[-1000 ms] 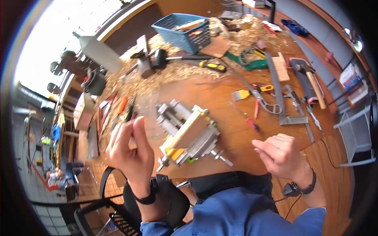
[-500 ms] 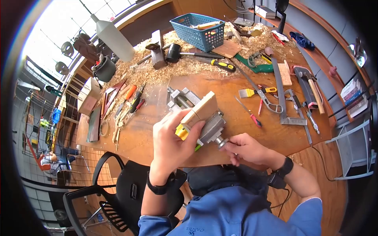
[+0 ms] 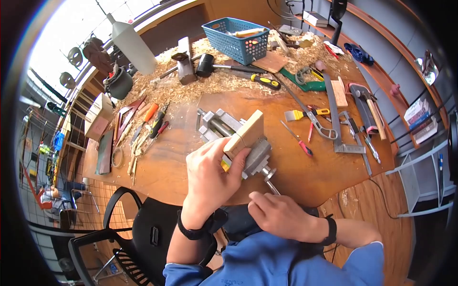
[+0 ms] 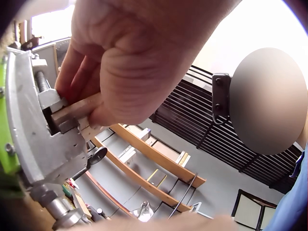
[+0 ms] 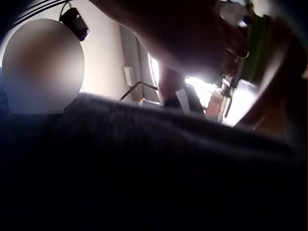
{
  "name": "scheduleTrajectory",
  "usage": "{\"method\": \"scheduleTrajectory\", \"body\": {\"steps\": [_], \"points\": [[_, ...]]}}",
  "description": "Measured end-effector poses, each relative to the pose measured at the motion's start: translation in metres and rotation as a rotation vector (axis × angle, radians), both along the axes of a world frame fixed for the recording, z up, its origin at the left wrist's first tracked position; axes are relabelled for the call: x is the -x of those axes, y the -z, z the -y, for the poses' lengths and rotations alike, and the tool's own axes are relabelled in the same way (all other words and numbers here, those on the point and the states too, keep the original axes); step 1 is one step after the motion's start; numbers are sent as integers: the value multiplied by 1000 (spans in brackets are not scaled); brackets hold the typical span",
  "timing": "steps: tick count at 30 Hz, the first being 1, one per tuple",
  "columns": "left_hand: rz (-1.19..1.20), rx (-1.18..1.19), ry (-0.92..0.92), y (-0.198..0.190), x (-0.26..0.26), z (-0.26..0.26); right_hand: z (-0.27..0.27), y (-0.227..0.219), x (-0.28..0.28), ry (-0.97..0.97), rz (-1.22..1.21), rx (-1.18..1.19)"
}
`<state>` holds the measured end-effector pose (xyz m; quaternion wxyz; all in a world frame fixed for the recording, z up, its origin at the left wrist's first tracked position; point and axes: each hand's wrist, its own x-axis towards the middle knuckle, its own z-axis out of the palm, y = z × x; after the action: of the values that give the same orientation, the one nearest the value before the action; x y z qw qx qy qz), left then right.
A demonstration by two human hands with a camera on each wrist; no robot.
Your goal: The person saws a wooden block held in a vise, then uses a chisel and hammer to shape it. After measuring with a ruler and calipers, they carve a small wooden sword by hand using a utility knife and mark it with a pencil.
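A wooden block (image 3: 245,133) with a dark line across it stands tilted between the jaws of a metal vise (image 3: 257,155). The left hand (image 3: 210,174) pinches the block's near end, thumb on one side and fingers on the other. In the left wrist view the left hand (image 4: 130,67) holds the wood (image 4: 77,109) at the vise (image 4: 43,134). The vise's handle rod (image 3: 272,185) slants down to the right hand (image 3: 281,217), whose fingers are curled; whether they grip the rod is hidden. The right wrist view is dark, with part of the right hand (image 5: 178,38).
Behind the vise lie wood shavings (image 3: 214,83), a blue basket (image 3: 234,43) and a black mallet (image 3: 205,66). Chisels and wood strips are at the left. At the right are a yellow brush (image 3: 296,115), a screwdriver (image 3: 303,147) and a metal square (image 3: 350,148). A black chair (image 3: 152,233) stands below left.
Both hands came in from either side to the vise, and the left hand took hold of the block. Since then the right hand has moved from the screw's end down and left.
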<state>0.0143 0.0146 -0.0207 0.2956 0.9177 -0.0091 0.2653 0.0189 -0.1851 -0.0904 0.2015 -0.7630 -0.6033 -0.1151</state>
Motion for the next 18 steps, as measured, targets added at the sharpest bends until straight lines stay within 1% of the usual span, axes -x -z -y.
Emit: {"method": "scheduleTrajectory", "body": {"steps": [1,3,4,5,7,8,10,11,12,13,14,15,16,17,18], "points": [[-8,4,12,1,0,0,2,10,0,12,-8,4],[-6,47,8,2,0,-1,10,19,-3,30,-181,103],[30,30,16,5,-1,-2,16,18,-7,99,-216,37],[28,34,14,6,-1,-2,20,17,-12,97,-218,41],[59,14,14,5,-1,-1,26,16,-20,197,-264,-120],[57,14,14,5,0,-1,27,13,-21,279,-289,-163],[-20,20,35,2,2,-5,33,11,-24,267,-324,-191],[-15,12,22,-2,4,-6,35,9,-27,246,-358,-217],[41,-19,33,-8,6,-5,36,4,-29,235,-351,-291],[99,-51,44,-11,7,-6,36,-1,-34,218,-347,-296],[18,-140,-22,-10,15,-7,36,-7,-38,271,-407,-359],[22,-144,-29,-8,18,-5,36,-12,-40,330,-470,-422],[-15,-182,-68,-5,20,0,32,-23,-49,358,-458,-448],[-51,-220,-104,-1,21,5,24,-30,-63,306,-437,-520],[-81,-244,-121,7,21,7,16,-50,-73,278,-452,-521]]}}
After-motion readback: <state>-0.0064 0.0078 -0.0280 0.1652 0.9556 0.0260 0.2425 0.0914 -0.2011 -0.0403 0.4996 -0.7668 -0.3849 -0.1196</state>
